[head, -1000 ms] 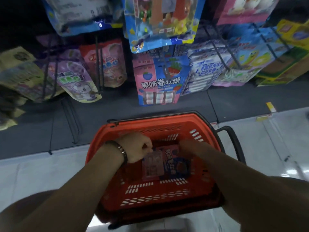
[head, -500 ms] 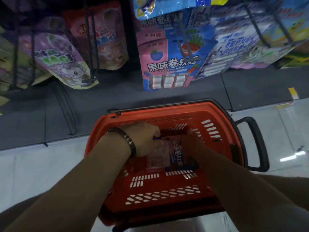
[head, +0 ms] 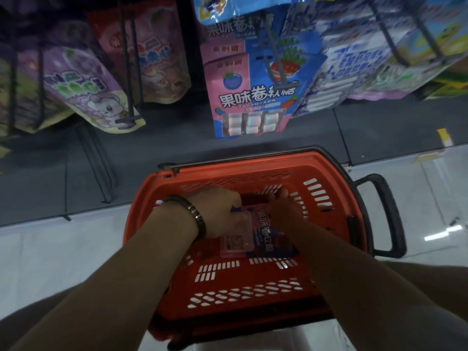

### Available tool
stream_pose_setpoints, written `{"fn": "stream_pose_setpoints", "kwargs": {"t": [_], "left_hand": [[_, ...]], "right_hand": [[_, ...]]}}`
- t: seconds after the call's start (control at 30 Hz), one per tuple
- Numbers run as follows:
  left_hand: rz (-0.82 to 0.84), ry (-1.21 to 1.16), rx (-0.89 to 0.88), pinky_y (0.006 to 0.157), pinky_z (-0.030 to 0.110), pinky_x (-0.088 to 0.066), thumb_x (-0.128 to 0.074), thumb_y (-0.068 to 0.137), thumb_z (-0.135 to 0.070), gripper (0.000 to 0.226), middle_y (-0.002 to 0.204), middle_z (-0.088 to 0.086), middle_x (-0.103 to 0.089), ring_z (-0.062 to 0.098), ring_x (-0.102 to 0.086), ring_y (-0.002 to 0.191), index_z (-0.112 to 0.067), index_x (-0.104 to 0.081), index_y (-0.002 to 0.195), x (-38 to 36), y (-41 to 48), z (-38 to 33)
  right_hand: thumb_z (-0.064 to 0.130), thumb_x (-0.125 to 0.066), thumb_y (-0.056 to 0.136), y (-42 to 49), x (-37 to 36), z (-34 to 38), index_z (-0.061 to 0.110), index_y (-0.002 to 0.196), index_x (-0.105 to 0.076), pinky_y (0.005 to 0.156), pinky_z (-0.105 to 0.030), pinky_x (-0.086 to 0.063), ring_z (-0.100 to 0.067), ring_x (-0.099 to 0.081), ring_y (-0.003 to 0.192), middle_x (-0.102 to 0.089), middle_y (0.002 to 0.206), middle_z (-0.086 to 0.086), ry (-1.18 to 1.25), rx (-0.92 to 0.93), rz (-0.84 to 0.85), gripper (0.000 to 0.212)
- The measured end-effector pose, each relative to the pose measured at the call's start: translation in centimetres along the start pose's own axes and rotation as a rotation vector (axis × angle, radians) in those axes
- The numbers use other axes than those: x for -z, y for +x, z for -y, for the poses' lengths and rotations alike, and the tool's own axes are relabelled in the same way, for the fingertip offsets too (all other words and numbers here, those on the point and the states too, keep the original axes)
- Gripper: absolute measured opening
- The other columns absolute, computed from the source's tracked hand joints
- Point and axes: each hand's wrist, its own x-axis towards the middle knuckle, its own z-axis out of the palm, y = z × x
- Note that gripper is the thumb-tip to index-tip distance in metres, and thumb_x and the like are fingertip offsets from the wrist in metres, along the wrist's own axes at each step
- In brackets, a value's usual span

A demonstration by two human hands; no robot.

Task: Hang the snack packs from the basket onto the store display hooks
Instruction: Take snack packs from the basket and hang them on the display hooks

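Packs crowd the rack above the basket (head: 326, 171): a purple bunny pouch (head: 83, 89) at left, a pink pouch (head: 154, 59) beside it, a blue-and-pink roll-candy pack (head: 253, 97) in the middle, pale blue packs (head: 354, 69) to its right; black wire hooks (head: 276, 64) jut out through them toward the camera, and both forearms cover much of the basket's near half; the floor is pale glossy tile (head: 50, 249), meeting a dark grey shelf base (head: 152, 148) under the hanging goods; the light is dim; the basket is red slotted plastic with a black side handle (head: 385, 216) and a black bar along its far rim; inside it lies a snack pack (head: 255, 234), glossy film, pink at left and blue at right, flat on the bottom; the left hand (head: 217, 214), a dark beaded bracelet (head: 190, 214) at its wrist, is curled over the pack's left top corner, pinching it; the right hand (head: 283, 211) rests on the pack's right top edge, fingers bent around it
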Motion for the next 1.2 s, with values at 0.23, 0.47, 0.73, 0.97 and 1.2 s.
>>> {"fn": "stream_pose_setpoints", "kwargs": {"t": [0.23,0.47,0.73,0.97,1.2], "left_hand": [[0.015,0.029,0.024,0.104,0.033,-0.049,-0.054,0.108,-0.051,0.046,0.145,0.005,-0.062,0.025,-0.06,0.129,-0.023,-0.061,0.143,1.2,-0.1,0.4],[0.005,0.02,0.045,0.106,0.032,-0.048,-0.06,0.105,-0.052,0.049,0.144,0.005,-0.064,0.026,-0.059,0.129,-0.022,-0.062,0.142,0.7,-1.3,0.8],[-0.164,-0.176,-0.058,0.097,0.032,-0.054,-0.09,0.078,-0.045,0.06,0.12,-0.003,-0.071,0.017,-0.066,0.11,-0.025,-0.069,0.13,-2.4,-3.0,1.2],[-0.492,-0.591,-0.212,0.076,0.038,-0.052,-0.072,0.096,-0.036,0.019,0.079,-0.004,-0.072,0.005,-0.059,0.074,-0.02,-0.071,0.085,-3.0,-5.8,0.0],[-0.714,-1.065,-0.264,0.079,0.02,-0.06,-0.063,0.105,-0.001,0.019,0.102,-0.005,-0.084,0.005,-0.076,0.091,-0.015,-0.076,0.106,-2.1,-9.5,-1.1]], "right_hand": [[0.029,-0.075,0.089,0.2,2.2,-0.4,0.035,0.114,-0.069,0.097,-0.043,-0.055,-0.03,-0.07,0.116,-0.071,0.117,-0.001,0.242,0.173,0.246,0.026],[0.016,-0.074,0.094,-4.2,9.1,-0.8,0.032,0.117,-0.075,0.102,-0.04,-0.056,-0.024,-0.068,0.114,-0.071,0.122,-0.001,0.38,0.409,0.239,0.029],[0.012,-0.073,0.098,-10.9,20.8,-2.2,0.033,0.099,-0.073,0.078,-0.029,-0.05,-0.008,-0.058,0.081,-0.066,0.087,0.012,0.427,0.639,0.286,0.021],[0.02,-0.08,0.096,-16.8,25.7,-4.6,0.023,0.107,-0.076,0.054,-0.01,-0.04,0.004,-0.055,0.053,-0.064,0.062,0.019,0.745,0.614,0.006,0.012],[0.018,-0.087,0.088,-20.8,22.7,-8.2,0.013,0.107,-0.076,0.079,-0.035,-0.058,-0.018,-0.076,0.085,-0.08,0.09,0.003,1.524,0.376,-0.336,0.023]]}}
